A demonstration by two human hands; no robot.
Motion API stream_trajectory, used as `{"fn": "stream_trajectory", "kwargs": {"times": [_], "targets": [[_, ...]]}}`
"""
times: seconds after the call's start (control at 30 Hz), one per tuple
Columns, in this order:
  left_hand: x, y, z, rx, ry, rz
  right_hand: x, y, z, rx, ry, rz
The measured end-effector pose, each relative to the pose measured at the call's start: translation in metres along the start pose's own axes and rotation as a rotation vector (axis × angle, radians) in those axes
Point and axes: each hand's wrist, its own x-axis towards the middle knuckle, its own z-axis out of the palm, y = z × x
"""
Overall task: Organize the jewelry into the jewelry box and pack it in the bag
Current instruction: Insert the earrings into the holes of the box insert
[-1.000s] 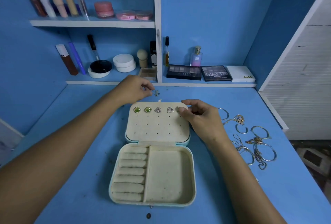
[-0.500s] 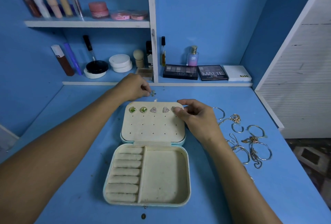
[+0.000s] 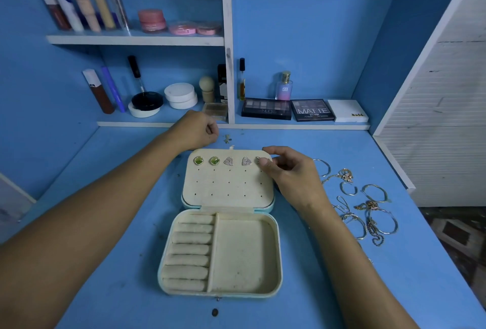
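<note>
1. Head view: cream-lined, pale-blue-shelled jewelry box [image 3: 221,249] lies open flat on the blue table [image 3: 105,289]; its perforated lid panel [image 3: 228,178] is the reference for all positions below.
2. Top row of the panel carries two green square studs [image 3: 198,160] and two silver triangular studs [image 3: 228,161].
3. Right hand [image 3: 289,173] is at the panel's top right corner, fingertips pinched on a small stud [image 3: 258,160] at the fifth hole. It held this spot a second ago as well; seating continues.
4. Left hand [image 3: 196,130] sits just beyond the panel's far edge, fingers curled. Earlier it pinched a small earring [image 3: 226,138]; that piece now lies on the table beside the fist, released. Whether anything remains inside the fist, I cannot tell.
5. Judgement: the pair's second stud is staged for the next row.
6. Gold and silver bangles and chains [image 3: 368,210] lie right of the panel, unpacked. No bag visible.
</note>
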Motion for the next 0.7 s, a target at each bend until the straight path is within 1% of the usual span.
{"fn": "stream_trajectory", "kwargs": {"times": [0.2,0.3,0.47,0.6,0.7], "targets": [[-0.009,-0.001,-0.014,-0.049,0.05,-0.054,-0.005,-0.007,0.0,0.003,-0.009,-0.009],[-0.014,0.0,-0.023,-0.088,0.048,-0.069,-0.007,-0.012,-0.001,-0.016,-0.013,-0.033],[-0.021,0.002,-0.032,-0.097,0.065,-0.052,-0.011,-0.026,-0.003,-0.053,-0.042,-0.093],[-0.029,0.006,-0.039,-0.121,0.089,-0.071,-0.022,-0.032,-0.004,-0.08,-0.027,-0.164],[-0.036,0.014,-0.045,-0.14,0.107,-0.055,-0.034,-0.03,-0.006,-0.104,-0.009,-0.26]]}}
